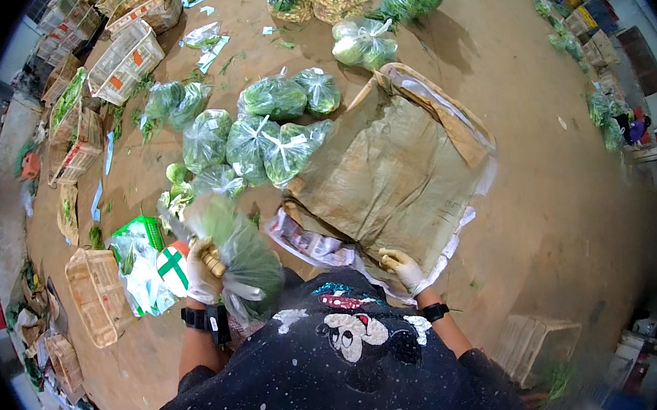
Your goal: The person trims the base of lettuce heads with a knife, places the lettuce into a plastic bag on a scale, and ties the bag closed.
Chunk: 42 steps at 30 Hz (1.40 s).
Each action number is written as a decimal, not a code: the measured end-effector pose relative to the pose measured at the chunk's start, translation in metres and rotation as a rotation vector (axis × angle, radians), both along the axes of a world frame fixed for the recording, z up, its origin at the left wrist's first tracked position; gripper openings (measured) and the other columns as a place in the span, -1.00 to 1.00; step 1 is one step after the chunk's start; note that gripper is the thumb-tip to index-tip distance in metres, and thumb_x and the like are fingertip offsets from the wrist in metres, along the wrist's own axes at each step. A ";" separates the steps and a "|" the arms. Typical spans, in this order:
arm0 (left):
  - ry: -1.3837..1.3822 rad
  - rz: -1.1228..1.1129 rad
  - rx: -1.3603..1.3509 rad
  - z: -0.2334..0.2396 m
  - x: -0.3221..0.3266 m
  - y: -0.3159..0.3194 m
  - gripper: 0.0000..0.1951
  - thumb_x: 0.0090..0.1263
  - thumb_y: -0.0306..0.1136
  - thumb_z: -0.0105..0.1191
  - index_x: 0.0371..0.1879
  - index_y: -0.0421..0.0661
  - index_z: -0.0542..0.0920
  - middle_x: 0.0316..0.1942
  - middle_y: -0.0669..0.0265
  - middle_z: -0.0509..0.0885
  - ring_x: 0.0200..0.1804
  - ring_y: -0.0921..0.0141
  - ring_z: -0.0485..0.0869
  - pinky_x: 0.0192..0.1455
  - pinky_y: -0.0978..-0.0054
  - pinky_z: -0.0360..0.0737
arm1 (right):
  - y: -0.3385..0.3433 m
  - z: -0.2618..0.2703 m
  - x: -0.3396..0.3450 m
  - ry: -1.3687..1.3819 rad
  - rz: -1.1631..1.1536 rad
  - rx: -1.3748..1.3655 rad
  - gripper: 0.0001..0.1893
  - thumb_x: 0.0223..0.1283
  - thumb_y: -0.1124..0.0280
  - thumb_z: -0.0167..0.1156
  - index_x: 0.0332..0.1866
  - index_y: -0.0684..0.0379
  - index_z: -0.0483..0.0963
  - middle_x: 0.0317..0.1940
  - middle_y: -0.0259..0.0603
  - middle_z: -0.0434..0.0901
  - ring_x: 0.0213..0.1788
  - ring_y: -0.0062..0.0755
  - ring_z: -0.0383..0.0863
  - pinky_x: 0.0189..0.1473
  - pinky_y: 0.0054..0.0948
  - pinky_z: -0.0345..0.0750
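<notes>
My gloved left hand (207, 267) has its fingers curled around what looks like a knife handle; a blurred grey blade (176, 220) points up and left from it. Against this hand, on its right, is a blurred clear plastic bag of green vegetables (246, 262); whether the hand grips the bag too I cannot tell. My gloved right hand (402, 268) is at the near edge of a large brown cloth-like cover (390, 175), fingers bent on or over it. Printed sheets (318, 248) stick out under that edge. Several tied bags of green vegetables (248, 144) lie on the floor left of the cover.
A green basket (148, 229) with plastic bags and an empty tan crate (95, 295) stand at the left. Plastic crates (126, 61) line the upper left. More bagged produce (364, 45) lies beyond the cover. Another crate (534, 349) is at the lower right, near part of a person.
</notes>
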<state>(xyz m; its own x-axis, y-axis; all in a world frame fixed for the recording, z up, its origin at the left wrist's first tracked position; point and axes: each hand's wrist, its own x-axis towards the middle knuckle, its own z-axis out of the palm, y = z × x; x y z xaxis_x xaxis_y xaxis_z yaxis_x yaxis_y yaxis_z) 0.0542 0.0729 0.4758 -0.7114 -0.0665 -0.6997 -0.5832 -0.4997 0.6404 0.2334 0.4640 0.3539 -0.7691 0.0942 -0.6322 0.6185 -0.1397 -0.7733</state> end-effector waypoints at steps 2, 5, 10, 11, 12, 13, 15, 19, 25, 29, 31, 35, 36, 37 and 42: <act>0.040 -0.162 0.082 0.031 0.008 0.054 -0.76 0.22 -0.35 -0.02 -0.68 0.09 0.28 -0.82 0.63 0.19 -0.86 0.67 0.10 -0.89 0.72 0.05 | 0.020 0.015 -0.002 -0.001 0.052 -0.101 -0.57 0.22 0.26 0.08 0.16 0.18 0.31 -0.13 -0.38 0.48 -0.12 -0.60 0.44 -0.13 -0.65 0.40; -0.033 -0.455 0.146 0.060 0.025 0.128 -0.76 0.22 -0.38 -0.04 -0.66 0.14 0.27 -0.82 0.65 0.18 -0.85 0.69 0.12 -0.89 0.70 0.06 | 0.035 0.036 -0.001 0.119 0.008 -0.089 -0.46 0.23 0.23 0.05 0.28 0.17 0.15 0.08 -0.32 0.37 0.06 -0.56 0.38 -0.01 -0.61 0.37; -0.075 -0.968 0.542 0.076 0.038 0.198 -0.87 0.21 -0.39 -0.05 -0.59 0.06 0.37 -0.77 0.60 0.24 -0.80 0.67 0.20 -0.82 0.74 0.15 | 0.016 0.048 0.019 0.333 -0.366 -0.523 -0.11 0.06 -0.22 0.01 0.38 0.08 -0.13 0.35 -0.11 0.01 0.36 -0.22 0.05 0.31 -0.26 0.08; 0.102 -1.093 0.392 0.071 0.044 0.217 -0.90 0.15 -0.37 0.00 -0.57 0.00 0.41 -0.73 0.55 0.33 -0.73 0.63 0.30 -0.73 0.70 0.27 | 0.010 0.045 0.027 0.329 -0.411 -0.514 -0.11 0.06 -0.22 0.01 0.38 0.08 -0.13 0.35 -0.11 0.01 0.36 -0.22 0.05 0.31 -0.26 0.08; -0.055 -1.178 0.484 0.067 0.048 0.227 -0.91 0.11 -0.36 0.03 -0.55 -0.07 0.44 -0.69 0.50 0.40 -0.67 0.60 0.38 -0.67 0.68 0.34 | 0.004 0.041 0.037 0.428 -0.435 -0.676 -0.11 0.06 -0.24 -0.02 0.38 0.09 -0.12 0.35 -0.14 0.00 0.36 -0.23 0.04 0.32 -0.23 0.07; 0.027 -1.235 0.544 0.060 0.059 0.243 -0.90 0.11 -0.36 0.02 -0.55 -0.08 0.45 -0.68 0.49 0.42 -0.66 0.60 0.38 -0.67 0.69 0.32 | 0.001 0.034 0.050 0.524 -0.450 -0.834 -0.10 0.05 -0.27 -0.04 0.38 0.10 -0.11 0.35 -0.16 0.00 0.36 -0.23 0.03 0.33 -0.20 0.06; -0.006 -1.333 0.642 0.046 0.080 0.267 -0.88 0.13 -0.32 0.02 -0.55 -0.08 0.45 -0.65 0.46 0.43 -0.66 0.60 0.37 -0.68 0.68 0.28 | -0.003 0.023 0.087 0.484 -0.647 -0.851 -0.10 -0.03 -0.26 0.08 0.32 0.11 0.01 0.30 -0.21 0.10 0.30 -0.21 0.13 0.28 -0.18 0.19; -0.221 -1.473 0.786 0.021 0.126 0.304 -0.90 0.21 -0.34 -0.02 -0.49 -0.06 0.41 -0.66 0.46 0.40 -0.69 0.61 0.31 -0.70 0.70 0.24 | -0.011 0.006 0.152 0.264 -0.449 -0.247 -0.29 0.12 -0.14 -0.03 0.26 0.17 0.13 0.22 -0.18 0.23 0.23 -0.25 0.24 0.24 -0.28 0.25; -0.276 -1.513 0.629 -0.004 0.178 0.365 -0.89 0.24 -0.34 -0.03 -0.47 -0.08 0.43 -0.63 0.41 0.44 -0.75 0.61 0.30 -0.78 0.69 0.23 | 0.010 0.006 0.215 0.361 -0.499 -0.375 -0.49 0.28 0.04 -0.14 0.19 0.19 0.24 0.13 -0.17 0.36 0.14 -0.29 0.36 0.20 -0.36 0.32; -0.251 -1.471 0.516 -0.019 0.218 0.423 -0.89 0.23 -0.33 0.01 -0.46 -0.08 0.45 -0.61 0.44 0.47 -0.64 0.59 0.42 -0.58 0.67 0.42 | 0.074 0.006 0.245 0.425 -0.804 -0.948 -0.57 0.33 0.16 -0.19 0.18 0.20 0.25 0.11 -0.17 0.37 0.13 -0.33 0.37 0.19 -0.37 0.34; -0.379 -1.466 0.512 -0.025 0.232 0.456 -0.88 0.22 -0.33 0.01 -0.49 -0.07 0.45 -0.60 0.46 0.46 -0.61 0.60 0.43 -0.54 0.68 0.42 | 0.117 0.008 0.262 0.273 -0.872 -0.977 -0.59 0.35 0.22 -0.21 0.18 0.22 0.24 0.12 -0.17 0.36 0.14 -0.34 0.36 0.21 -0.36 0.32; -0.311 -1.387 0.440 -0.015 0.272 0.522 -0.87 0.22 -0.33 -0.01 -0.53 -0.07 0.44 -0.60 0.47 0.45 -0.59 0.61 0.44 -0.53 0.70 0.41 | 0.186 0.020 0.290 0.249 -0.756 -0.668 -0.41 0.21 0.02 -0.05 0.24 0.20 0.17 0.19 -0.16 0.30 0.21 -0.26 0.31 0.28 -0.27 0.21; -0.275 -1.424 0.481 -0.011 0.276 0.535 -0.87 0.22 -0.33 -0.02 -0.53 -0.07 0.45 -0.60 0.47 0.45 -0.59 0.61 0.43 -0.54 0.71 0.40 | 0.200 0.021 0.296 0.276 -0.777 -0.691 -0.45 0.23 0.07 -0.06 0.23 0.21 0.19 0.18 -0.16 0.31 0.20 -0.27 0.32 0.28 -0.27 0.21; -0.222 -1.457 0.551 -0.007 0.280 0.546 -0.86 0.22 -0.33 -0.03 -0.54 -0.08 0.45 -0.60 0.47 0.45 -0.60 0.61 0.43 -0.55 0.71 0.39 | 0.212 0.021 0.300 0.288 -0.808 -0.710 -0.49 0.25 0.12 -0.06 0.21 0.22 0.20 0.17 -0.17 0.33 0.19 -0.28 0.33 0.28 -0.27 0.21; -0.228 -1.423 0.487 0.005 0.273 0.596 -0.89 0.21 -0.35 -0.05 -0.49 -0.10 0.44 -0.59 0.44 0.46 -0.62 0.59 0.42 -0.58 0.71 0.39 | 0.259 0.012 0.296 0.351 -0.866 -0.816 -0.54 0.27 0.18 -0.07 0.18 0.23 0.23 0.13 -0.16 0.37 0.16 -0.28 0.36 0.24 -0.25 0.27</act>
